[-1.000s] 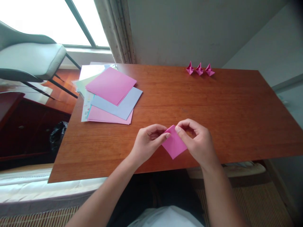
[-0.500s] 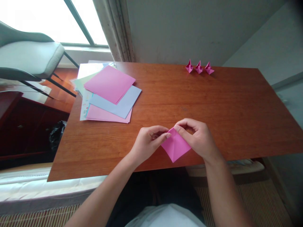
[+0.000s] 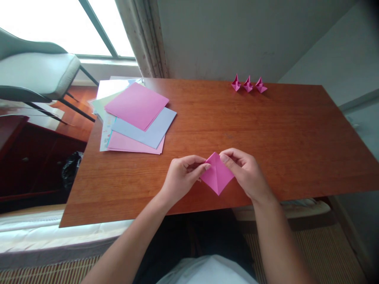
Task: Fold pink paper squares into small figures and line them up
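A small diamond of folded pink origami paper point(image 3: 218, 177) is held between my hands, near the front edge of the table. A crease runs down its middle, and one corner points toward me. My left hand point(image 3: 185, 173) pinches its left edge between thumb and fingers. On the upper right edge, the thumb and fingers of my right hand point(image 3: 244, 169) are closed on the paper. The fingertips behind the sheet are hidden.
Three folded pink paper figures point(image 3: 248, 84) stand in a row at the table's back edge. Pink sheets point(image 3: 137, 104), a pale blue sheet point(image 3: 160, 126) and other papers overlap at the left of the wooden table point(image 3: 281, 138). A grey chair point(image 3: 38, 71) is beyond the left edge.
The pink paper has moved slightly up and away from me, and its top corner now shows between my hands. My left hand has shifted a little to the left.
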`<state>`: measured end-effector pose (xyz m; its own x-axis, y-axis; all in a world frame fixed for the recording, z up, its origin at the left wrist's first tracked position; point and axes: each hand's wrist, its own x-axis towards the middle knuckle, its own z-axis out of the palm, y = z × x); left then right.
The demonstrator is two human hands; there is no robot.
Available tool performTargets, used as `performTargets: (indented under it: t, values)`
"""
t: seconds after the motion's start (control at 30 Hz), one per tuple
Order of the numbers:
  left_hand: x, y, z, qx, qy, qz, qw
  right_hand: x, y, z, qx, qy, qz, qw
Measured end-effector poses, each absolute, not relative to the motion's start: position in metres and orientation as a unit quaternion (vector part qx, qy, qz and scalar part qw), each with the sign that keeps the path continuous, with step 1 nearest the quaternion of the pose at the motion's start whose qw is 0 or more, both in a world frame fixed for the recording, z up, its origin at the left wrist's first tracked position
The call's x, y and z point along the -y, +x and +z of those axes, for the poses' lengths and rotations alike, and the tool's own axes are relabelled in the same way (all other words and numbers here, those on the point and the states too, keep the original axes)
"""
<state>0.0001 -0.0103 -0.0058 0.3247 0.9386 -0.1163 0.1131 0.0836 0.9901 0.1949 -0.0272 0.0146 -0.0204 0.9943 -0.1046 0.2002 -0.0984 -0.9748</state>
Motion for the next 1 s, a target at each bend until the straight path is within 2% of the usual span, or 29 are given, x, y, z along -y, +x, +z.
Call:
performTargets:
  t: [0.13, 0.37, 0.5, 0.63, 1.0]
  values:
    - [0.009, 0.0, -0.005, -0.473, 0.516, 0.397, 0.594, 0.032, 0.193, 0.006, 0.5, -0.565, 0.497, 0.428]
    - [0.01, 0.002, -0.002, -0.468, 0.535, 0.382, 0.591, 0.032, 0.192, 0.006, 0.522, -0.614, 0.407, 0.429]
    - [0.01, 0.002, -0.002, -0.472, 0.517, 0.397, 0.594, 0.034, 0.185, 0.005, 0.448, -0.585, 0.485, 0.471]
    - [0.01, 0.001, -0.002, -0.479, 0.492, 0.426, 0.589, 0.04, 0.176, 0.001, 0.42, -0.543, 0.568, 0.454]
    - [0.009, 0.001, 0.001, -0.464, 0.482, 0.435, 0.603, 0.046, 0.167, -0.004, 0.426, -0.565, 0.528, 0.469]
